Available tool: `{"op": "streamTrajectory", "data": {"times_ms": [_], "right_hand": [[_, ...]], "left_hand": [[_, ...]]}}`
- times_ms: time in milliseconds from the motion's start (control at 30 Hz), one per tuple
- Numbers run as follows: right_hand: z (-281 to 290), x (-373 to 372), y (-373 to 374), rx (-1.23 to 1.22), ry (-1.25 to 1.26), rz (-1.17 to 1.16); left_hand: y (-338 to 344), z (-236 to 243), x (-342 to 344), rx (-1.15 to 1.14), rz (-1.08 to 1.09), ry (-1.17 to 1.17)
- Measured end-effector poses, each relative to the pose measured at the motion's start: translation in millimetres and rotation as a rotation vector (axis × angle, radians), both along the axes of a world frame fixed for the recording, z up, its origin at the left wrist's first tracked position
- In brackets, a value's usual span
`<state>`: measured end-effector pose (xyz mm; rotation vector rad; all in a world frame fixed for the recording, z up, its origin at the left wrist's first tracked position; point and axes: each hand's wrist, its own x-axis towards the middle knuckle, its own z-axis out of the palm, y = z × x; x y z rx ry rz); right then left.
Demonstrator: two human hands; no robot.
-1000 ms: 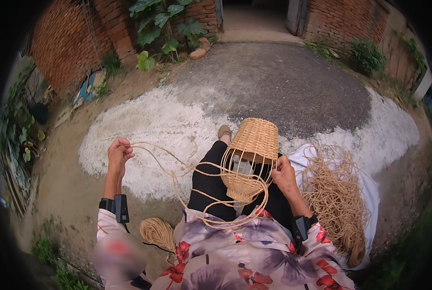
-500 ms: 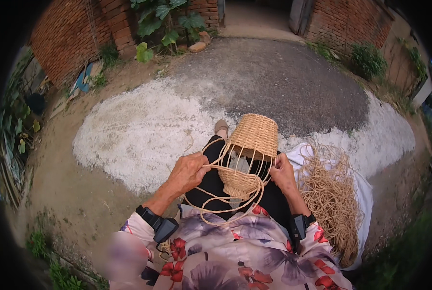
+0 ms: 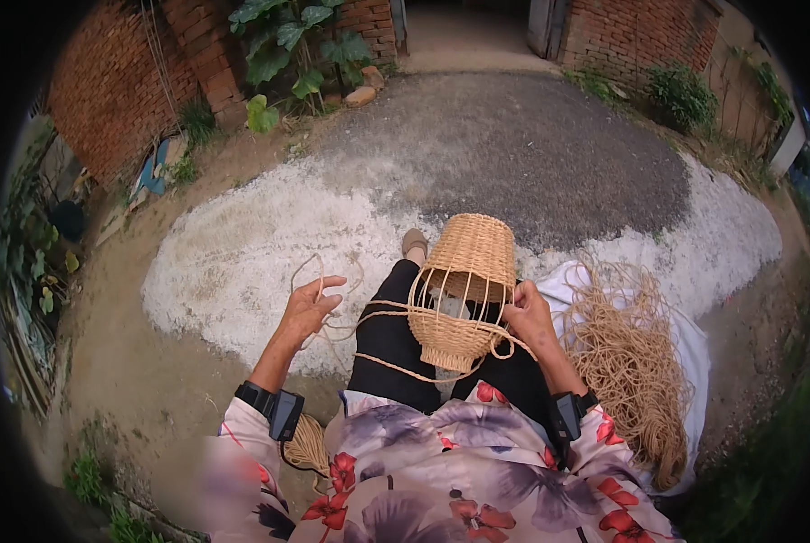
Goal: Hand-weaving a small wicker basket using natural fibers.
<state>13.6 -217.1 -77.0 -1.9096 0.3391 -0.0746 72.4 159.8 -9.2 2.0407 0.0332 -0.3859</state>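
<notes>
A woven basket [image 3: 473,244] of tan cord lies tilted over my lap, its wide woven end away from me. Bare upright stakes [image 3: 459,287] span the gap between that part and the smaller woven part [image 3: 445,337] nearer me. My right hand [image 3: 530,319] is closed at the right side of the basket, gripping it by the stakes. Off to the left, my left hand [image 3: 307,312] has its fingers apart, with a thin loop of cord [image 3: 307,262] beside it. From the basket a strand of cord [image 3: 378,312] runs toward this hand.
On a white cloth [image 3: 694,362] at my right lies a big tangled heap of cord [image 3: 627,380]. A smaller cord bundle [image 3: 307,445] sits by my left forearm. Ahead are white and grey ground [image 3: 513,136], brick walls [image 3: 106,100] and a doorway [image 3: 473,36].
My left hand has moved left, away from the basket, and its fingers have opened. The wide cord loops over the lap have drawn smaller. My right hand stays on the basket.
</notes>
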Motion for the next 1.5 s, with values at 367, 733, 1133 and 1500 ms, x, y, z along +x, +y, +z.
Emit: {"op": "streamTrajectory", "data": {"times_ms": [367,733,1133,1500], "right_hand": [[-1,0,7,0.045,0.001,0.007],[14,-1,8,0.012,0.036,0.029],[0,-13,-4,0.256,-0.005,0.044],[7,-7,3,0.279,0.039,0.029]], "left_hand": [[-65,13,-24,0.283,-0.562,-0.477],[32,-7,-10,0.232,-0.306,-0.202],[229,-29,-20,0.156,0.529,-0.334],[15,9,-67,-0.145,0.114,-0.151]]}}
